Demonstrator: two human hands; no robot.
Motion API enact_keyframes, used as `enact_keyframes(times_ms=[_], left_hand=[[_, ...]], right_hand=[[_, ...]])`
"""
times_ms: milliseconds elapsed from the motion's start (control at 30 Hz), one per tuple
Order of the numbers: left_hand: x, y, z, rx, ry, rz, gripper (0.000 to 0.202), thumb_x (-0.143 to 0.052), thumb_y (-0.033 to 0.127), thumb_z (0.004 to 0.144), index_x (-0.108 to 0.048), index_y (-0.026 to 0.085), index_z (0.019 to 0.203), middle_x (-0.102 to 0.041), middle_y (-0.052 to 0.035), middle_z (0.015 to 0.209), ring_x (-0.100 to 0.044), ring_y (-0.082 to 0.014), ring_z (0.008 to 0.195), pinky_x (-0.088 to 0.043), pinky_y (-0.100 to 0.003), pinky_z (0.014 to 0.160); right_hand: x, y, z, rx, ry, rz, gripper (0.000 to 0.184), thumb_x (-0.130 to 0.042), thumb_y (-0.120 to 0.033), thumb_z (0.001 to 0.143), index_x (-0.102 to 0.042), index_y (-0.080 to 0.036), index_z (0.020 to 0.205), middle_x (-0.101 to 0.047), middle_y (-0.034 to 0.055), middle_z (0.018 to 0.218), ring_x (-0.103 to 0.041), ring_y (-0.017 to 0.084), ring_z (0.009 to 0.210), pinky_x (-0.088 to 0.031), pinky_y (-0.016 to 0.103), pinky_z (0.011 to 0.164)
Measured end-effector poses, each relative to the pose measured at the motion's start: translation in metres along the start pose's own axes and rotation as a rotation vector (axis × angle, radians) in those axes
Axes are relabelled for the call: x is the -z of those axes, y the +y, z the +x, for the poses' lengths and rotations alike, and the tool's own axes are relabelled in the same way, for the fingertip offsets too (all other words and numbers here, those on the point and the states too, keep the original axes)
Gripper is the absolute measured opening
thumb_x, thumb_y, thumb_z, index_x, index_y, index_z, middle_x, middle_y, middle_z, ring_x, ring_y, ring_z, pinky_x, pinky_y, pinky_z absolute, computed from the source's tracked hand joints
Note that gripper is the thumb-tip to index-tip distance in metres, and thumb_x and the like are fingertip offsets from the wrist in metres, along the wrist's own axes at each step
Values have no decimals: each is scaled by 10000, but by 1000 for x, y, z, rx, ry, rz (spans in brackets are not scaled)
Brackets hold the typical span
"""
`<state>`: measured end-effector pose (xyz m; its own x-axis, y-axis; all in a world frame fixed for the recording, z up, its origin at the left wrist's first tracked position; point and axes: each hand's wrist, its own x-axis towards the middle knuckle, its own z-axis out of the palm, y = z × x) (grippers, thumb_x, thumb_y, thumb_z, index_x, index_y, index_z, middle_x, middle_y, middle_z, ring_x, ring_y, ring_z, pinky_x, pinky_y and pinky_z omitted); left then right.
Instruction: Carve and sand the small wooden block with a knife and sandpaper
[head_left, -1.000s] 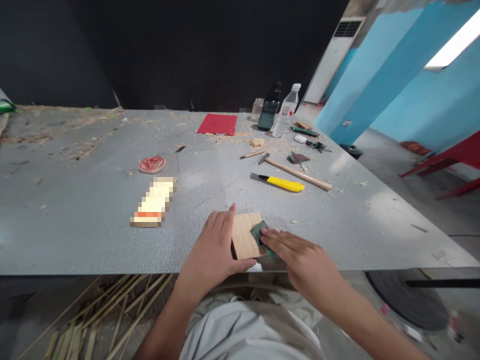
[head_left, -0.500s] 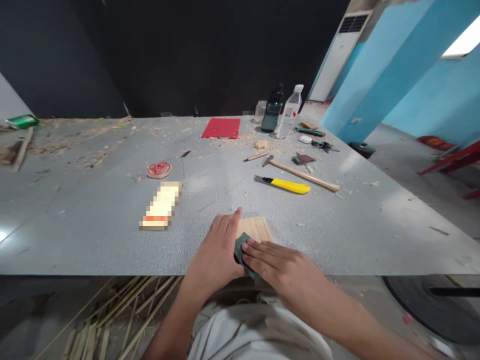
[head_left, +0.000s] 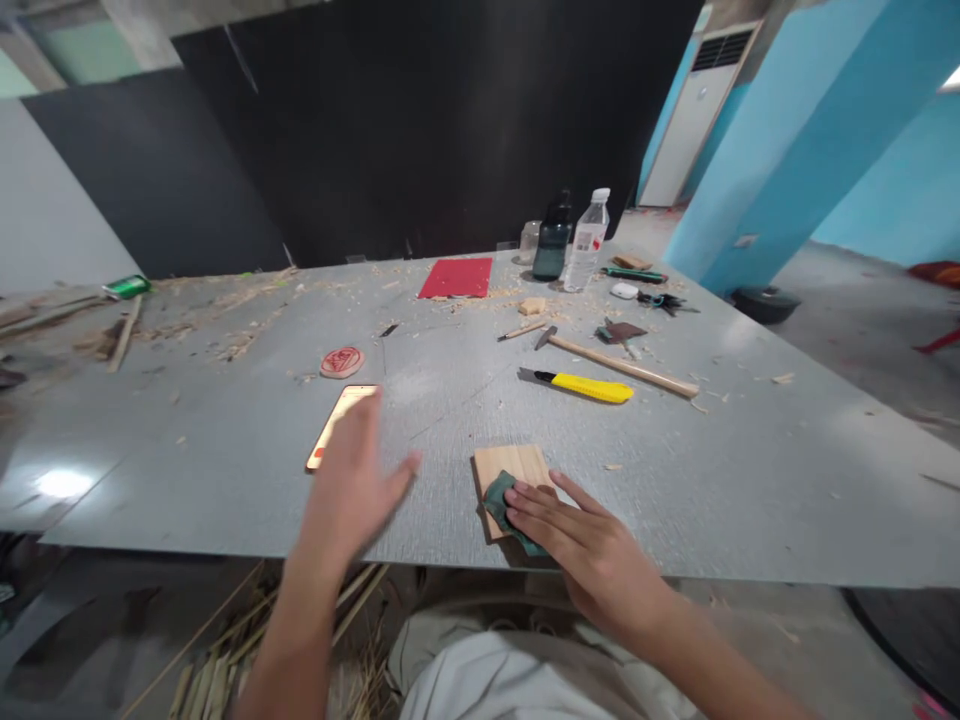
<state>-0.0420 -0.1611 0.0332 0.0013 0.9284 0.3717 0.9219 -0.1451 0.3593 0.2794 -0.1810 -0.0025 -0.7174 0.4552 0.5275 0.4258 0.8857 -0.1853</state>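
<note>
My right hand [head_left: 592,545] presses a crumpled dark green piece of sandpaper [head_left: 499,495] onto a small pale wooden board [head_left: 517,460] near the table's front edge. Its fingers lie over the sandpaper with the outer one lifted, and its thumb is hidden. Off to the left, my left hand [head_left: 352,485] is raised over the table, slightly blurred, thumb spread and nothing in it. It partly covers a phone [head_left: 330,425] with a lit screen; whether it touches the phone I cannot tell.
Beyond the board lie a yellow utility knife [head_left: 592,388], a hammer [head_left: 622,365] and a thin carving tool [head_left: 523,331]. A round wooden piece with red marking [head_left: 342,362] is behind the phone. Farther back are a red sheet [head_left: 456,278], a water bottle [head_left: 587,245] and a dark bottle [head_left: 552,245].
My left hand has let go of the wooden board and moved left to the phone. My right hand stays on the sandpaper. The view has shifted slightly, showing more of the board.
</note>
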Motion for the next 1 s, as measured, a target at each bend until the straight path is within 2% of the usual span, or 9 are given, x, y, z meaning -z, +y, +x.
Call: enact_keyframes(times_ms=[67, 133, 200, 300, 500, 733, 867, 933, 1000], left_hand=[[12, -27, 16, 145, 3, 209, 861, -619, 488, 964, -251, 114, 1646, -449, -266, 1588, -432, -451, 1493, -383, -602, 1209], [19, -47, 31, 293, -136, 318, 946, -596, 601, 944, -247, 76, 1649, -498, -306, 1518, -528, -496, 1387, -467, -602, 1097], [20, -57, 44, 353, -286, 324, 973, -554, 672, 934, -251, 82, 1646, -546, -290, 1473, -565, -474, 1352, -496, -550, 1049], [15, -59, 61, 369, -385, 352, 892, -559, 670, 905, -355, 137, 1590, -613, -248, 1392, -573, -455, 1333, -505, -516, 1003], [9, -65, 76, 348, -395, 397, 806, -547, 535, 906, -365, 107, 1565, -624, -255, 1358, -598, -445, 1297, -489, -490, 1008], [16, -84, 77, 295, -415, 381, 749, -603, 412, 866, -421, 122, 1533, -640, -212, 1399, -623, -383, 1300, -500, -426, 1030], [19, -73, 65, 263, -354, 369, 845, -599, 471, 909, -317, 81, 1603, -542, -257, 1527, -517, -419, 1438, -454, -495, 1133], [14, -54, 48, 185, -249, 281, 858, -583, 510, 944, -276, 96, 1631, -479, -244, 1598, -453, -410, 1499, -397, -516, 1207], [5, -27, 26, 92, -135, 63, 796, -562, 526, 982, -300, 135, 1623, -443, -209, 1640, -408, -359, 1547, -342, -509, 1268]], right_hand=[[-3, 1, -2, 0, 9, -6, 752, -422, 90, 732, -578, -108, 1440, -662, 137, 1494, -507, 187, 1500, -268, 520, 1321], [-4, 2, -4, -3, 5, -8, 757, -412, 96, 737, -573, -108, 1448, -658, 135, 1500, -492, 182, 1510, -234, 519, 1330], [-5, 2, -4, -4, 8, -16, 737, -405, 104, 758, -575, -106, 1444, -660, 133, 1499, -492, 181, 1508, -221, 519, 1332], [-6, 2, -4, 2, 25, -35, 679, -408, 104, 805, -586, -102, 1427, -667, 132, 1490, -508, 187, 1495, -220, 512, 1330], [-8, 1, -2, -10, 48, -21, 651, -413, 87, 825, -603, -118, 1413, -666, 128, 1485, -552, 197, 1460, -267, 506, 1318], [-7, -1, -2, -33, 54, -18, 635, -409, 85, 824, -631, -104, 1388, -665, 118, 1491, -587, 209, 1433, -298, 503, 1309], [-7, -2, -2, -52, 46, -6, 658, -411, 82, 812, -630, -112, 1401, -656, 106, 1504, -591, 206, 1432, -320, 501, 1303], [-7, -2, -2, -62, 41, 6, 663, -414, 78, 813, -623, -113, 1412, -651, 109, 1511, -589, 209, 1434, -327, 507, 1301], [-8, -2, -2, -74, 33, 24, 693, -414, 86, 795, -609, -111, 1430, -643, 113, 1519, -577, 211, 1446, -322, 518, 1304]])
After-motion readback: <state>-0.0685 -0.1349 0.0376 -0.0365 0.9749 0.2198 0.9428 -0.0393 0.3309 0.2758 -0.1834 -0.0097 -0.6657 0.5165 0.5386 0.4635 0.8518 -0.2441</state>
